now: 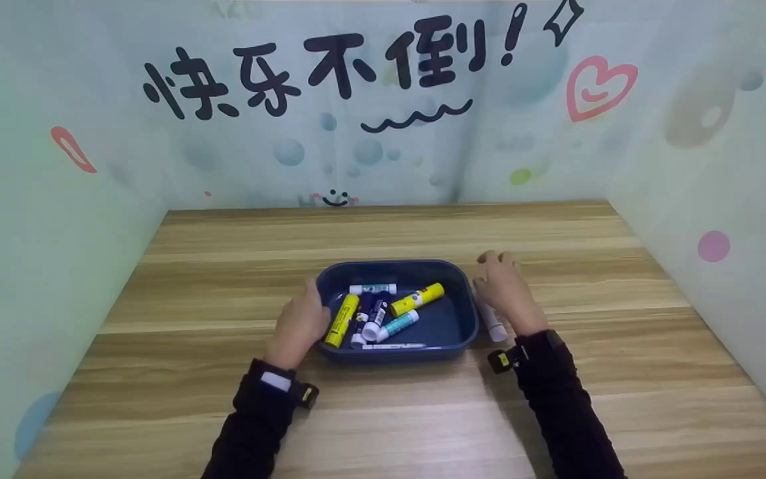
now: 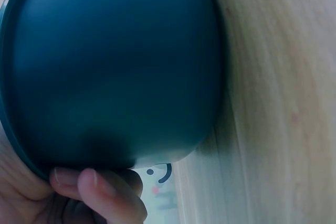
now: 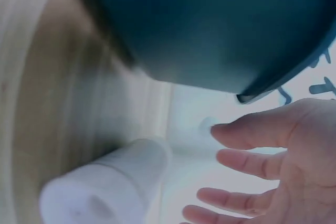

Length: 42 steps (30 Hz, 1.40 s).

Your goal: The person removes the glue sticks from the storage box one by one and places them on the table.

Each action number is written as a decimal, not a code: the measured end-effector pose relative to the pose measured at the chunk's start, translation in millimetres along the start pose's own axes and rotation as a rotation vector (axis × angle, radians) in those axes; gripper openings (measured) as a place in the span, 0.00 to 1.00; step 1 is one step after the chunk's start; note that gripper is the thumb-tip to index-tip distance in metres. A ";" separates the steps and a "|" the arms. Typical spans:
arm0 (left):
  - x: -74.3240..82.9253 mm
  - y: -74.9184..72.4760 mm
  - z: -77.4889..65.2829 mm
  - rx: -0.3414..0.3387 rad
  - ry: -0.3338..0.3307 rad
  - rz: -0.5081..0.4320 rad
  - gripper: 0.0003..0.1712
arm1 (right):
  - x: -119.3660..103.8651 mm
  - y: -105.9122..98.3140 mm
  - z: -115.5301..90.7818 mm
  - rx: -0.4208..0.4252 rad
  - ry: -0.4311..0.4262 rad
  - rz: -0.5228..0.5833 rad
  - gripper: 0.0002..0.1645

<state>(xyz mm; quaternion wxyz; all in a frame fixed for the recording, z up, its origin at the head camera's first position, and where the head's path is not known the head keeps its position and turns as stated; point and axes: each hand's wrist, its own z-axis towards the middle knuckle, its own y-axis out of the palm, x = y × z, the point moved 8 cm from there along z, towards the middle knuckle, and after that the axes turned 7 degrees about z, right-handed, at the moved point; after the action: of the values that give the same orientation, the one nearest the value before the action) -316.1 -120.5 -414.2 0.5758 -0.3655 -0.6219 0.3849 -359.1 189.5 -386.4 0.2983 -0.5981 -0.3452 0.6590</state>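
Left hand (image 1: 300, 326): dark-sleeved arm reaching forward and inward, wrist strap with small black camera (image 1: 306, 394); fingers bent, gripping the left end of a dark blue rectangular bin (image 1: 396, 357) with rounded corners, on a wood-grain table (image 1: 389, 426). The left wrist view adds bent fingertips against the bin's outer wall, hidden from the head view; the thumb's exact placement cannot be told. Bin contents, left to right, seen only from the head: one yellow glue stick (image 1: 342, 321), slanted, at the left wall; one dark blue, white-capped glue stick (image 1: 361, 322); one white tube with teal label (image 1: 373, 289), crosswise at the back; a second dark blue stick (image 1: 376, 316), beside the first; one slim white stick (image 1: 394, 346), along the front wall; one teal-and-white glue stick (image 1: 399, 325), slanted; a second yellow stick (image 1: 417, 299), slanted. Outside, just beside the bin's right end: one plain white tube (image 1: 493, 324), lying down. Right hand (image 1: 508, 289): forearm angled inward, hand raised near that tube; the right wrist view shows digits spread, nothing between them, the tube apart, its round end and seam visible.
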 end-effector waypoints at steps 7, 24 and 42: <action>-0.9 0.6 0.8 0.000 -0.009 -0.001 0.31 | -25.3 -12.8 -4.8 0.093 -0.100 0.082 0.22; 0.4 -0.7 -0.3 0.032 0.016 -0.007 0.29 | -85.0 16.7 -24.1 0.010 -0.452 0.139 0.19; -1.5 2.5 1.8 -0.005 -0.011 -0.024 0.29 | -75.5 76.3 -23.1 -0.132 -0.480 -0.175 0.25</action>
<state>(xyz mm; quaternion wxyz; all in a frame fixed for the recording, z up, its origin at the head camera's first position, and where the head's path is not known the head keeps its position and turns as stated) -317.8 -120.8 -417.2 0.5761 -0.3572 -0.6303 0.3785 -326.6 86.3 -405.4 0.2238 -0.4108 -0.4987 0.7297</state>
